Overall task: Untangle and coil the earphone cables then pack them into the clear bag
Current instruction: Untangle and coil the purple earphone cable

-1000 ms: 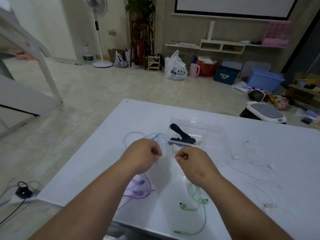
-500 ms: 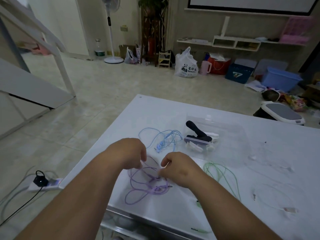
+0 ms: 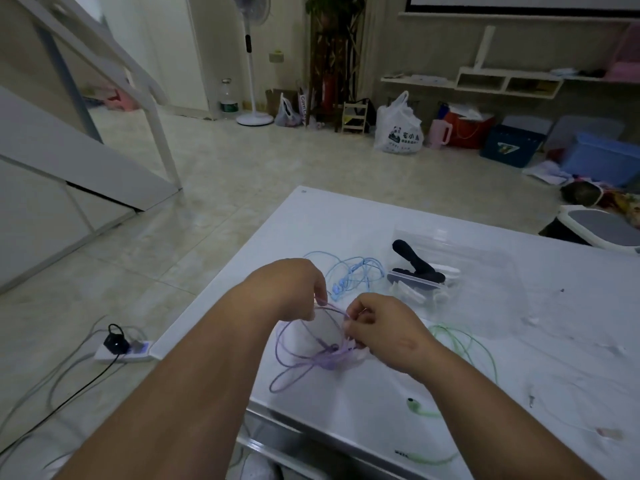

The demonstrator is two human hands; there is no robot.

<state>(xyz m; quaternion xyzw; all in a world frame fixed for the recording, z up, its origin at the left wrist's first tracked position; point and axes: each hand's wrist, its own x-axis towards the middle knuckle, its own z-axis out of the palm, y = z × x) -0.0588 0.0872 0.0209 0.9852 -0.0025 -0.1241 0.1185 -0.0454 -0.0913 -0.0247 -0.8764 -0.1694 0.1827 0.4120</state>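
Observation:
A tangled purple earphone cable (image 3: pixel 304 358) lies on the white table (image 3: pixel 381 216) near its front left corner. My left hand (image 3: pixel 294 287) pinches a raised strand of it at the top of the loop. My right hand (image 3: pixel 384 327) grips the same purple cable close by, just to the right. A blue earphone cable (image 3: pixel 349 271) sits loose behind my hands. A green earphone cable (image 3: pixel 467 344) trails to the right, partly hidden under my right forearm. The clear bag (image 3: pixel 485 275) lies further back, with a black clip (image 3: pixel 412 259) and white pieces on or in it.
The table's left edge and front edge are close to my hands. A white power strip with a black plug (image 3: pixel 117 344) and cables lies on the floor to the left. A white stool (image 3: pixel 602 230) stands beyond the table's right side.
My hands dropped from near the bag to the purple cable and took hold of it, lifting a strand. The view has shifted left, so the cables sit further right.

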